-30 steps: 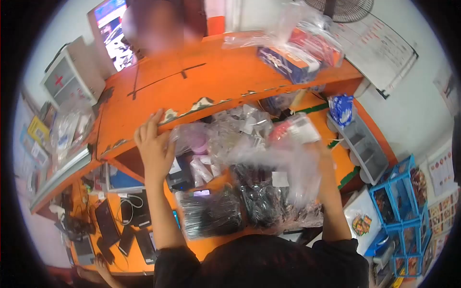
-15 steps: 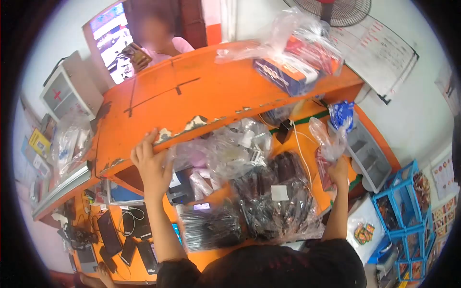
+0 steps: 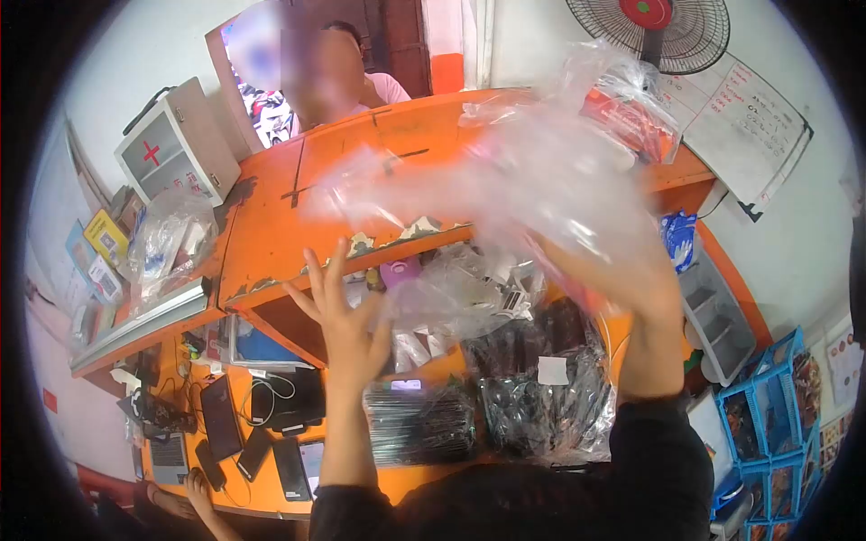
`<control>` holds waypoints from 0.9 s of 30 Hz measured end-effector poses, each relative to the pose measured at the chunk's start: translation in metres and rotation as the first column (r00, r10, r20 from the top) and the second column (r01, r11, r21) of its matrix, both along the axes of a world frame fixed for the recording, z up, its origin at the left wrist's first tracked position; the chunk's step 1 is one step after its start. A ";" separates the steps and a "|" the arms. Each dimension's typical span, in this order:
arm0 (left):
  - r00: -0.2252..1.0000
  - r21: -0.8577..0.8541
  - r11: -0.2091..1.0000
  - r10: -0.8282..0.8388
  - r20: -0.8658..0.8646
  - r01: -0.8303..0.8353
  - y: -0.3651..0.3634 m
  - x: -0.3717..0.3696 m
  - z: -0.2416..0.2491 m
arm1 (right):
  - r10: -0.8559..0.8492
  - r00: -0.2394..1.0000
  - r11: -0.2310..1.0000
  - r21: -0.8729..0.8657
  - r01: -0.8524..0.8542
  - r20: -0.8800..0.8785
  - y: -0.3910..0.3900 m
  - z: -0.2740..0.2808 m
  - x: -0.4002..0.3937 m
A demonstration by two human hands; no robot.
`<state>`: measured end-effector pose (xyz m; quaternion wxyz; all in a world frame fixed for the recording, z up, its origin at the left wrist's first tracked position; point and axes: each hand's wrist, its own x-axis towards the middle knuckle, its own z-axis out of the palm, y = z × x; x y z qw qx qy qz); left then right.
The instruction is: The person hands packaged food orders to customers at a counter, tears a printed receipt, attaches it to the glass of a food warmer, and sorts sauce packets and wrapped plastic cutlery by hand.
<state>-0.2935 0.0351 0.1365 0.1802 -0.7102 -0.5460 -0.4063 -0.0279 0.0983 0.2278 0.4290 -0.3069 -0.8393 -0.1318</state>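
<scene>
My right hand [image 3: 622,270], smeared by motion, holds a clear plastic bag [image 3: 568,180] with something reddish low in it. The bag is raised and spread in front of the orange counter ledge [image 3: 271,216]; its contents are too blurred to name. My left hand [image 3: 347,329] is raised just in front of the ledge with its fingers spread and nothing in it. Below, crumpled clear packaging [image 3: 460,279] lies on the shelf. A stack of thin plastic-wrapped items [image 3: 419,428] sits beside a large bundle of dark wrapped items [image 3: 541,410] with a white label.
Across the counter sits a person [image 3: 388,86]. A first-aid cabinet [image 3: 176,144] stands left, a fan [image 3: 645,22] at the upper right. Several phones [image 3: 219,415] and cables lie lower left, near another person's hand [image 3: 197,487]. A grey tray [image 3: 717,311] and blue baskets [image 3: 767,406] stand right.
My right hand has lifted the plastic bag from beside the grey tray up and left to the ledge. My left hand has come off the ledge's edge. The view has shifted slightly.
</scene>
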 end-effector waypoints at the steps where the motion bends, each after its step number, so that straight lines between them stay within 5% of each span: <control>1: 1.000 0.008 1.000 -0.008 0.001 0.008 0.005 -0.003 0.004 | 0.024 1.000 0.992 -0.125 -0.022 0.012 0.011 0.017 -0.014; 9: 0.995 -0.065 0.998 -0.006 -0.102 0.000 0.030 -0.020 -0.005 | -0.261 0.962 0.960 -0.078 0.267 0.080 0.118 -0.013 -0.040; 11: 0.999 -0.041 0.999 0.011 -0.041 -0.012 0.032 -0.019 -0.007 | -0.101 0.981 0.988 -0.136 0.078 -0.168 0.122 -0.014 -0.033; 13: 0.998 -0.036 0.999 0.030 -0.061 -0.032 0.032 -0.018 -0.007 | -0.083 0.835 0.991 -0.134 0.012 -0.544 0.123 -0.001 -0.007; 15: 0.998 -0.037 0.999 0.020 -0.066 -0.022 0.032 -0.018 -0.007 | -0.506 0.801 0.799 -0.523 0.296 -0.320 0.120 0.027 0.050; 16: 0.998 -0.039 0.999 0.019 -0.063 -0.022 0.032 -0.019 -0.008 | -0.507 0.802 0.798 -0.524 0.297 -0.316 0.133 0.028 0.057; 18: 0.997 -0.033 0.999 0.007 -0.083 -0.010 0.034 -0.023 -0.008 | -0.680 0.713 0.524 -0.567 0.636 0.171 0.161 0.014 0.063; 19: 0.997 -0.034 0.999 0.006 -0.081 -0.009 0.034 -0.023 -0.008 | -0.680 0.712 0.523 -0.566 0.637 0.174 0.166 0.005 0.059; 21: 0.998 -0.040 0.999 -0.004 -0.066 0.001 0.034 -0.024 -0.009 | -0.602 0.787 0.777 -0.127 0.617 0.137 0.167 -0.011 0.048; 22: 0.998 -0.046 0.999 -0.007 -0.062 0.004 0.033 -0.024 -0.008 | -0.512 0.854 0.786 -0.354 0.508 0.089 0.165 -0.006 0.054; 27: 0.998 -0.046 0.999 -0.013 -0.056 0.011 0.032 -0.023 -0.007 | -0.535 0.844 0.792 -0.332 0.513 0.027 0.146 -0.006 0.071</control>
